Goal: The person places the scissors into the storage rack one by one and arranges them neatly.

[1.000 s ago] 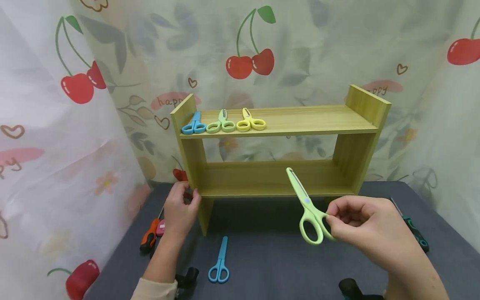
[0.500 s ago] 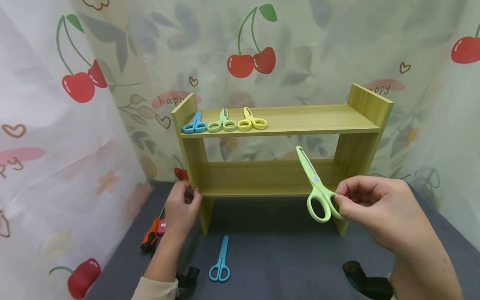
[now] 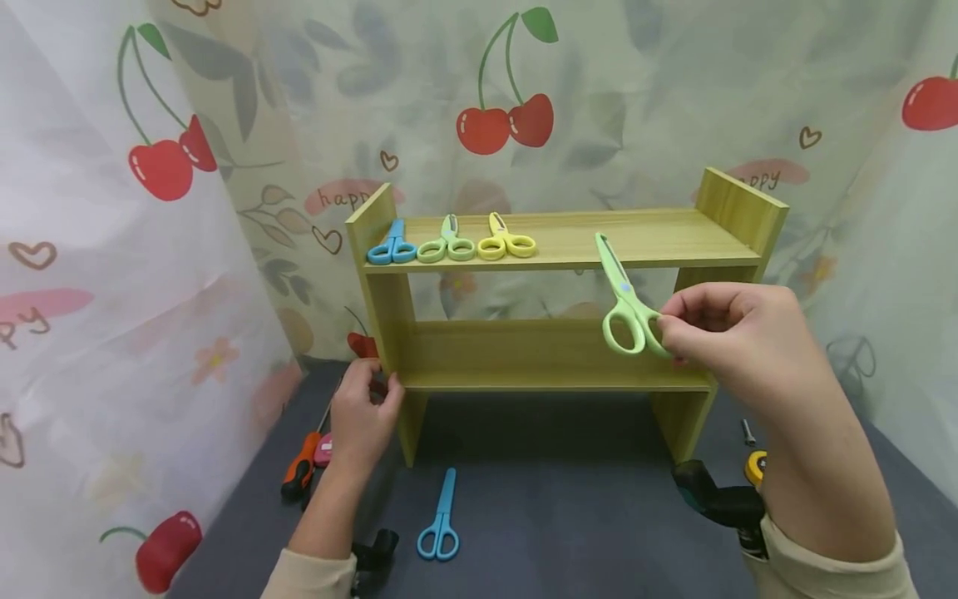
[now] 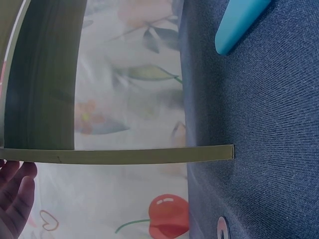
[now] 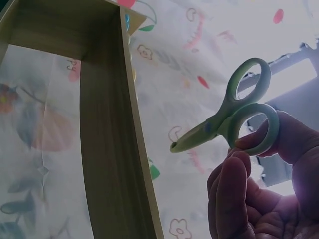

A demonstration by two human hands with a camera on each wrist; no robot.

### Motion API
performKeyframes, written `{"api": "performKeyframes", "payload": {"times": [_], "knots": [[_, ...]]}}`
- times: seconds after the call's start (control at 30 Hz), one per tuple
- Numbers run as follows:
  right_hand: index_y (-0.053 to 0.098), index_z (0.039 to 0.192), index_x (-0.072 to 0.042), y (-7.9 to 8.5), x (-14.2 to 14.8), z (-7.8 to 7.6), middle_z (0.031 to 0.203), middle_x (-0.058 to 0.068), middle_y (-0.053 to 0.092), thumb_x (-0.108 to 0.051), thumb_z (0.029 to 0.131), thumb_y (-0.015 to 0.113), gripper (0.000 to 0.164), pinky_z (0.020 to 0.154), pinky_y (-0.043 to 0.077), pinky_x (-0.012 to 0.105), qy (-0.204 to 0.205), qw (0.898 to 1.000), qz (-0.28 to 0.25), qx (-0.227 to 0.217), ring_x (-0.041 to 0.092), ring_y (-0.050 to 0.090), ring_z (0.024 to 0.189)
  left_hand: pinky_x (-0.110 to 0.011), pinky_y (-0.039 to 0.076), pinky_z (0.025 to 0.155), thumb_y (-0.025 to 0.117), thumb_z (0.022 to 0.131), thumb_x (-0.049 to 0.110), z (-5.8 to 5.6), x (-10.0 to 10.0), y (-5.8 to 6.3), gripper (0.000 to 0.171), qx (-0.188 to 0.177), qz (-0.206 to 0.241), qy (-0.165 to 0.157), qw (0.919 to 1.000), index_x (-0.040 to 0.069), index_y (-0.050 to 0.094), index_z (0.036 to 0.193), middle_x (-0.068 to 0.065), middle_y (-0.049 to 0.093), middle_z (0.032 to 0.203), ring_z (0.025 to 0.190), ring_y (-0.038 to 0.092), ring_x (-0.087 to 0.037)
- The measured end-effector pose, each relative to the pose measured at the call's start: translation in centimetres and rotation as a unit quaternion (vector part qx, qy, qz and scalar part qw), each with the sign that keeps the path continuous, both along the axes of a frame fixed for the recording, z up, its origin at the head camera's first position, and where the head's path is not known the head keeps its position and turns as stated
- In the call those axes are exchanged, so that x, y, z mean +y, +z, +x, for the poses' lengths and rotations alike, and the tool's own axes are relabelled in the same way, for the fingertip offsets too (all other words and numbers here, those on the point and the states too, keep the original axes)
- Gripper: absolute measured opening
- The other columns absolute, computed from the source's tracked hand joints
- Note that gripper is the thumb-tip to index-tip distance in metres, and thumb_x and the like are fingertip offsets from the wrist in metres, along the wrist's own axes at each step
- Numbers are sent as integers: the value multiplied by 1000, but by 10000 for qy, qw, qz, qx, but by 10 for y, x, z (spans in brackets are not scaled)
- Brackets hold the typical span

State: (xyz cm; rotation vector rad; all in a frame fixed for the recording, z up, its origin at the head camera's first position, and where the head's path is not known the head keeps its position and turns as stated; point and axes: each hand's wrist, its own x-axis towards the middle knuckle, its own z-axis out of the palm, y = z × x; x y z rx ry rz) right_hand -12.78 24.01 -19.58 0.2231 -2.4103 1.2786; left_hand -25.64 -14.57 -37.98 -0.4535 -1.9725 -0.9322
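Note:
My right hand (image 3: pixel 737 337) pinches one finger loop of light green scissors (image 3: pixel 629 306). They are raised in front of the shelf, blades up and slightly left, apart from the wood. In the right wrist view the green scissors (image 5: pixel 212 127) show both loops. The two-tier wooden shelf (image 3: pixel 554 355) stands on the table. My left hand (image 3: pixel 364 412) touches its left side panel from outside; the left wrist view shows the fingertips (image 4: pixel 30 171) against that board. On the top tier lie blue scissors (image 3: pixel 392 248), green scissors (image 3: pixel 447 247) and yellow scissors (image 3: pixel 503 243), side by side.
Blue scissors (image 3: pixel 441 528) lie on the dark table (image 3: pixel 561 516) in front of the shelf. Left of it are an orange-and-black screwdriver (image 3: pixel 302 466) and a pink object (image 3: pixel 323 450). At right are a yellow round object (image 3: pixel 756 467) and a small metal piece (image 3: pixel 748 433).
My right hand has lifted the light green scissors from low before the shelf to near the top tier's front edge. My left hand has stayed at the left panel.

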Motion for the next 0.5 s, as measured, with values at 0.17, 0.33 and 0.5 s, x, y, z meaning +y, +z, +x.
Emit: {"api": "performKeyframes", "payload": {"times": [0.17, 0.33, 0.5], "knots": [[73, 96, -2, 11, -2, -14, 68, 1, 67, -17, 92, 70, 16, 59, 46, 26, -37, 9999, 85, 107, 17, 60, 68, -37, 58, 61, 71, 90, 2, 1, 0, 1, 14, -50, -6, 22, 10000, 0, 62, 101, -13, 63, 96, 72, 63, -21], [73, 96, -1, 22, -5, -26, 68, 0, 66, -17, 91, 69, 17, 57, 46, 29, -229, 9996, 98, 90, 17, 60, 67, -34, 58, 62, 70, 90, 2, 1, 0, 2, 13, -79, 0, 16, 10000, 1, 62, 101, -13, 63, 97, 72, 63, -21], [75, 95, -5, 31, -7, -37, 70, -3, 67, -19, 90, 68, 16, 56, 46, 31, -302, 9995, 91, -5, 18, 63, 68, -31, 57, 61, 70, 90, 3, 1, 0, 1, 14, -46, 4, 43, 10000, 1, 63, 101, -12, 64, 97, 71, 62, -19]]}}
